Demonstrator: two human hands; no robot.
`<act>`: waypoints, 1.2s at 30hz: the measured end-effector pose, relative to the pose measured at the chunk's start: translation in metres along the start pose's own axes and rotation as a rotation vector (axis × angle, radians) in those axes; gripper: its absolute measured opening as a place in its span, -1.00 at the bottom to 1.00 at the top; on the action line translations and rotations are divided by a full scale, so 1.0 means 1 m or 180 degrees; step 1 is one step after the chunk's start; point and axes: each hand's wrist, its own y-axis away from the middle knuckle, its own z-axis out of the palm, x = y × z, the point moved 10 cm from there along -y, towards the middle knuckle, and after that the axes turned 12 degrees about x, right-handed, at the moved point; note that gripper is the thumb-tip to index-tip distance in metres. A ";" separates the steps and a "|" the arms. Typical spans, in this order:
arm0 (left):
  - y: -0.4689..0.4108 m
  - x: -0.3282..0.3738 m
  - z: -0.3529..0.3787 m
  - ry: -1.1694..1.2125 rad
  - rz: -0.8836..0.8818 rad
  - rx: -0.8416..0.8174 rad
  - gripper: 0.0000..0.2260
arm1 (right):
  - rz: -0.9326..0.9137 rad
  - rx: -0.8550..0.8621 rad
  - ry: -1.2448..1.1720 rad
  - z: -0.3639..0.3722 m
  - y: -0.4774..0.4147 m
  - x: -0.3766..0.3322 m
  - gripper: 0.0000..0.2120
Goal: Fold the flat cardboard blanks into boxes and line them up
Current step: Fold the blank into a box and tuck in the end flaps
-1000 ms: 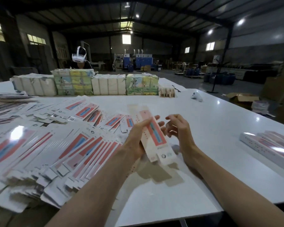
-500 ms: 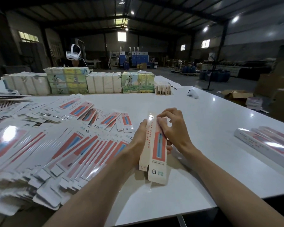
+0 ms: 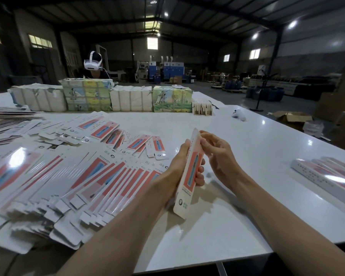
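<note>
1. The cardboard blank (image 3: 189, 176), with a red panel and a blue stripe, is held tilted above the white table (image 3: 247, 206). Its small print and round logo are too small to read.
2. The left hand (image 3: 177, 168) wraps around its middle, fingers curled.
3. The right hand (image 3: 219, 154) pinches its upper edge.
4. Flat blanks (image 3: 78, 176) are spread out to the left, and finished boxes (image 3: 327, 176) lie to the right.

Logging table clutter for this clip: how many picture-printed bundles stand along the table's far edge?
2. The left illustrated bundle stands right of the torn white bundle; the right illustrated bundle stands left of the small card stack. Others may be hidden behind.
</note>
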 end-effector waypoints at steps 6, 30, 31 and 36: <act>-0.005 0.013 -0.004 0.0649 0.0115 -0.0018 -0.35 | 0.0073 -0.0124 0.0381 0.009 0.004 0.016 -0.52; -0.003 0.038 0.003 -0.0614 0.1855 0.0071 -0.02 | 0.0030 0.0287 0.0678 -0.006 0.003 0.008 -0.65; -0.003 0.038 0.002 -0.0693 0.1891 0.0130 -0.02 | 0.0054 0.0285 0.0699 -0.006 0.003 0.009 -0.67; -0.005 0.034 -0.001 -0.0894 0.1886 0.0211 -0.13 | 0.0030 0.0170 0.0844 -0.005 -0.001 0.011 -0.78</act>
